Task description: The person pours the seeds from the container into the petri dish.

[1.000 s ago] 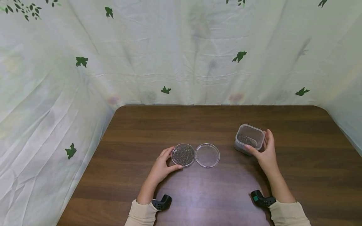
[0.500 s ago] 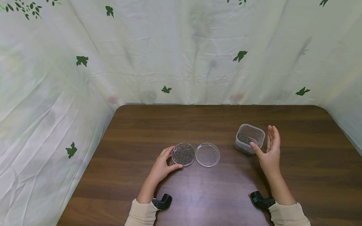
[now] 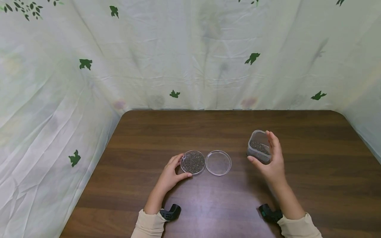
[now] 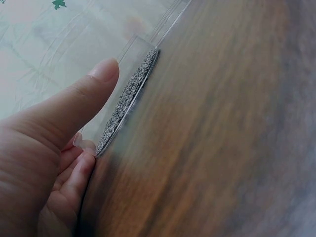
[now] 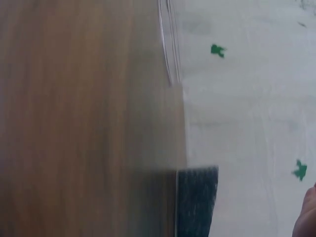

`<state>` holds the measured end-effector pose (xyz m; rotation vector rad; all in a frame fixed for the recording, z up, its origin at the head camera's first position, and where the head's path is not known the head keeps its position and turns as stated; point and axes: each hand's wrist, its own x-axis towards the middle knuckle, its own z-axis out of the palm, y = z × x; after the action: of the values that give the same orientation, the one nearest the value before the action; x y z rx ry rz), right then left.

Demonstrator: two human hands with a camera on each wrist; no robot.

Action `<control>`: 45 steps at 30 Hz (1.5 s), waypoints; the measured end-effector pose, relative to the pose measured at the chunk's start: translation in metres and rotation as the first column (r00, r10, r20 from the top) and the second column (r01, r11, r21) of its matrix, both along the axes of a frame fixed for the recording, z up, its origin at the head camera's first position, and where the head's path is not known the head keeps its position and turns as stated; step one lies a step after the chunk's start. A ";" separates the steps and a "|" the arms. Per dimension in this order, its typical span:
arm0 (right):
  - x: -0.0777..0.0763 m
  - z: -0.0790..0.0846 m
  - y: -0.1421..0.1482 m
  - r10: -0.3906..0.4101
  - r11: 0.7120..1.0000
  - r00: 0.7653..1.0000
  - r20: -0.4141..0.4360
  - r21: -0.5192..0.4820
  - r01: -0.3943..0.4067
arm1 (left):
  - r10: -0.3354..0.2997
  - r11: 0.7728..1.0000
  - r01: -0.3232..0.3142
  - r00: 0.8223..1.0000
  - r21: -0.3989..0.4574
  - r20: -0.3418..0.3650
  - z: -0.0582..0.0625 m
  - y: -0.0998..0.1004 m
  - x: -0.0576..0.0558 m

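Left fingers (image 3: 176,160) curl round the dish (image 3: 192,151); right fingers (image 3: 275,144) spread wide, at the tub's (image 3: 252,153) four o'clock, contact unclear. Only the left wrist view shows grains (image 4: 129,96) side-on.

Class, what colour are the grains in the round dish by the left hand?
The grains are speckled grey, clearest in the left wrist view.

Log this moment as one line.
left hand: grips round clear dish of dark grains | right hand: at rectangular translucent plastic tub, contact unclear | second round clear dish: empty, beside first
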<state>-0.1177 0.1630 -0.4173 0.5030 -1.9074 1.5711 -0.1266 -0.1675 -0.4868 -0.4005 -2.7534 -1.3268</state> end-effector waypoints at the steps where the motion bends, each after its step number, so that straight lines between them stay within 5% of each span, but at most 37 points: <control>1: 0.000 -0.001 -0.002 0.021 1.000 1.000 0.001 0.003 -0.021 | 0.001 1.000 -0.001 1.000 -0.001 0.001 0.000 0.000 0.000; 8: -0.010 -0.020 -0.014 0.103 0.988 0.994 0.037 0.108 -0.106 | 0.004 1.000 -0.004 1.000 -0.011 0.004 0.001 0.000 0.000; 18: 0.004 -0.001 -0.035 0.112 0.953 0.976 0.187 0.258 -0.158 | 0.002 1.000 -0.002 1.000 0.001 0.018 0.003 0.001 0.000; 28: -0.014 -0.046 -0.034 0.163 0.911 0.903 0.398 0.290 -0.292 | 0.002 1.000 -0.002 1.000 0.001 0.014 0.002 0.001 0.000; 39: -0.018 -0.058 -0.037 0.142 0.843 0.852 0.504 0.389 -0.371 | -0.001 1.000 0.001 1.000 0.002 0.013 0.001 0.001 0.000; 45: -0.019 -0.064 -0.038 0.144 0.824 0.852 0.503 0.416 -0.384 | 0.000 1.000 0.000 1.000 -0.004 0.011 0.001 0.001 0.000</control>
<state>-0.1368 0.1254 -0.4817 0.7007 -2.7498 1.4302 -0.1266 -0.1668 -0.4860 -0.3947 -2.7652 -1.3280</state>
